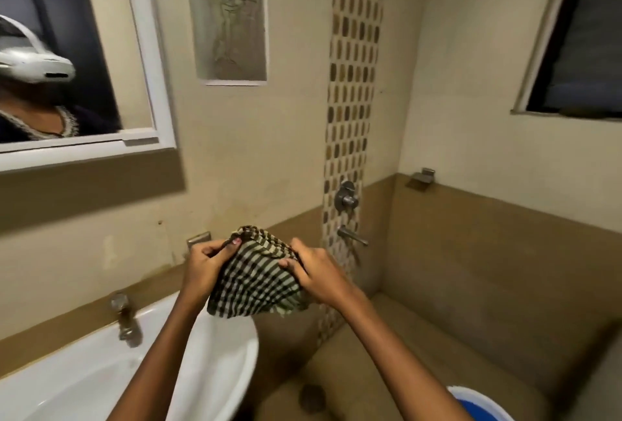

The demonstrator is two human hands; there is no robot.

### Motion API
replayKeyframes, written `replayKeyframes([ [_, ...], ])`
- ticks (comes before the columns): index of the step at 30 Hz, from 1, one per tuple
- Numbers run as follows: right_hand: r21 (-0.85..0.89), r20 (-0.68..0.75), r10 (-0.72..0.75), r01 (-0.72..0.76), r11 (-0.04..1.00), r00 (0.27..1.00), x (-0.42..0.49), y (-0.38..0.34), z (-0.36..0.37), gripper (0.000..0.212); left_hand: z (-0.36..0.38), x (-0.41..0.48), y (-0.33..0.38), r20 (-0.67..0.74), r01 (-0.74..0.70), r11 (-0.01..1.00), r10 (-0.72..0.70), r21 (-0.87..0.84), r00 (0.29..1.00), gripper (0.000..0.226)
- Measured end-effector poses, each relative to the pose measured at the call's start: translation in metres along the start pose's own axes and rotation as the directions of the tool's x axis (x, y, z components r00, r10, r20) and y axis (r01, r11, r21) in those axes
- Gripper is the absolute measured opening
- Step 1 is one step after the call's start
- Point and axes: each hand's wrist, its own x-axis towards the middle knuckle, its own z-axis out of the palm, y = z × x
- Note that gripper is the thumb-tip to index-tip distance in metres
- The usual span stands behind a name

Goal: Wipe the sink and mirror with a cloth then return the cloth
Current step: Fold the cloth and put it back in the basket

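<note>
A black-and-white checked cloth (257,281) hangs bunched between both hands, in the air just past the right end of the white sink (215,350). My left hand (202,266) pinches its upper left edge. My right hand (318,277) grips its right side. The sink's metal tap (126,319) stands at its back rim, left of my left forearm. The white-framed mirror (84,50) is on the wall at the upper left and reflects a person wearing a white headset.
A small metal holder (199,239) is fixed to the wall just behind the cloth. A shower mixer (346,198) and spout (353,236) sit on the mosaic tile strip. A blue bucket (481,404) stands at the bottom right. A window (585,33) is at the upper right.
</note>
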Motion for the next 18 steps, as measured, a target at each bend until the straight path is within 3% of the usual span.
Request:
replayKeyframes([
  [3, -0.171, -0.018, -0.031, 0.027, 0.985, 0.999, -0.022, 0.031, -0.043, 0.025, 0.066, -0.001, 0.001, -0.024, -0.037, 0.997, 0.035, -0.070, 0.999, 0.011],
  [6, -0.288, 0.003, 0.044, -0.041, 0.957, 0.999, -0.051, 0.067, -0.100, 0.031, 0.145, -0.007, 0.002, -0.002, -0.039, 0.987, 0.039, -0.158, 0.999, 0.021],
  [8, -0.376, 0.034, 0.092, -0.072, 0.924, 0.995, -0.077, 0.094, -0.144, 0.034, 0.202, -0.014, 0.000, 0.065, -0.038, 0.982, 0.051, -0.187, 0.997, 0.030],
  [11, -0.544, -0.006, 0.122, -0.106, 0.832, 0.992, -0.126, 0.134, -0.214, 0.036, 0.294, -0.033, -0.005, 0.201, 0.002, 0.981, 0.038, -0.195, 0.979, 0.013],
  [13, -0.626, -0.065, 0.146, -0.154, 0.764, 0.987, -0.165, 0.164, -0.257, 0.033, 0.364, -0.051, -0.007, 0.295, 0.035, 0.979, 0.026, -0.199, 0.955, 0.014],
  [16, -0.608, -0.152, 0.273, -0.308, 0.732, 0.950, -0.231, 0.205, -0.317, 0.024, 0.463, -0.084, 0.000, 0.400, 0.016, 0.982, 0.061, -0.187, 0.915, 0.015],
  [18, -0.571, -0.201, 0.423, -0.457, 0.683, 0.884, -0.275, 0.225, -0.357, 0.027, 0.529, -0.107, 0.004, 0.482, -0.004, 0.987, 0.080, -0.158, 0.872, 0.014],
])
